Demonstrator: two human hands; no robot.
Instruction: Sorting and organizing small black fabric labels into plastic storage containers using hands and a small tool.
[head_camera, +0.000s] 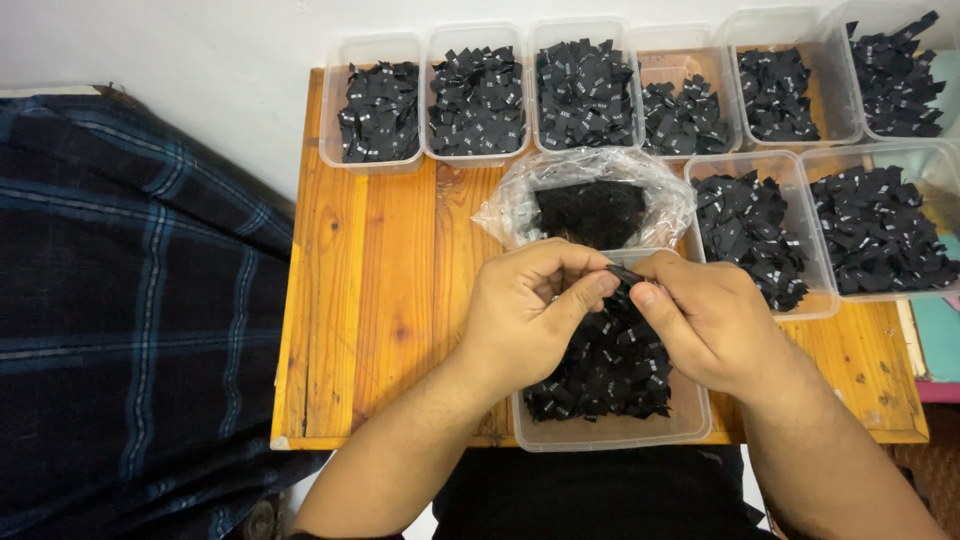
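Black fabric label sits pinched between our two hands, directly above the near clear tub of similar labels at the front edge of the wooden desk. Our left hand has its grip closed on the label's left end, thumb and fingers pressed together; our right hand clamps the right end in the same way. Just behind the hands lies an open clear plastic bag holding dark material. Eight further clear tubs, such as the leftmost one, stand along the back and right of the desk, each filled with black labels. A dark plaid cloth lies left of the desk.
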